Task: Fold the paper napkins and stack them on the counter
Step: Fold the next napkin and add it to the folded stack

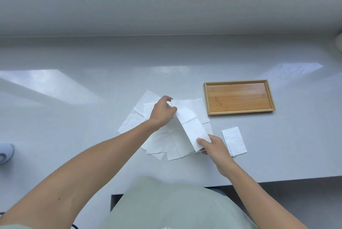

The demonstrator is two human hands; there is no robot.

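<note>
A white paper napkin (pixel 190 125), folded into a long strip, is held just above a loose pile of unfolded napkins (pixel 137 117) on the grey counter (pixel 74 136). My left hand (pixel 162 112) pinches the strip's far end. My right hand (pixel 212 145) pinches its near end between thumb and fingers. One folded napkin (pixel 234 141) lies flat on the counter, just right of my right hand.
An empty wooden tray (pixel 238 97) sits behind the folded napkin, at the right. A pale rounded object (pixel 5 153) shows at the left edge. The counter's front edge (pixel 277 179) runs close to my body, and a wall rises behind the counter.
</note>
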